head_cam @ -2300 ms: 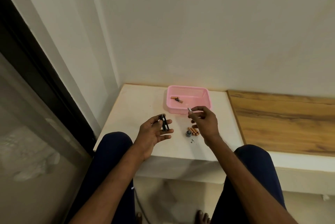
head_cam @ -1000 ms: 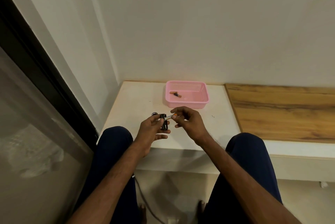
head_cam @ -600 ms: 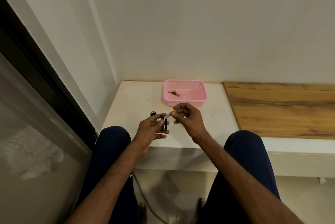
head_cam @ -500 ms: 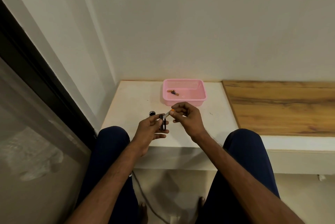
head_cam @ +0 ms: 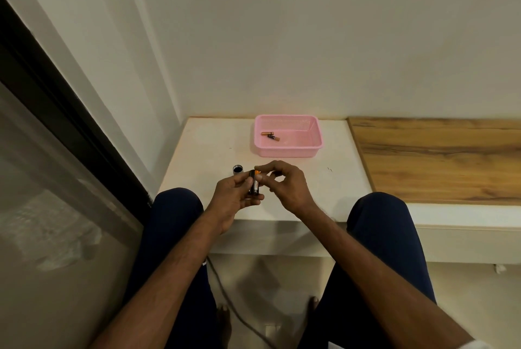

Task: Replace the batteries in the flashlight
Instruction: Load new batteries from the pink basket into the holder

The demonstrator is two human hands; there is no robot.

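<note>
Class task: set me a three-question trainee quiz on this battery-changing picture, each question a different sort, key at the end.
1. True or false: the pink basket holds two loose batteries.
2. The left hand grips: A the black battery holder; B the basket; C nothing.
3. Fill in: the right hand pinches a battery with an ___ tip.
Key: 1 true; 2 A; 3 orange.

Left hand (head_cam: pixel 234 197) grips the battery holder (head_cam: pixel 250 191); right hand (head_cam: pixel 286 187) fingers (head_cam: pixel 267 169) pinch a battery (head_cam: pixel 256 176).
</note>
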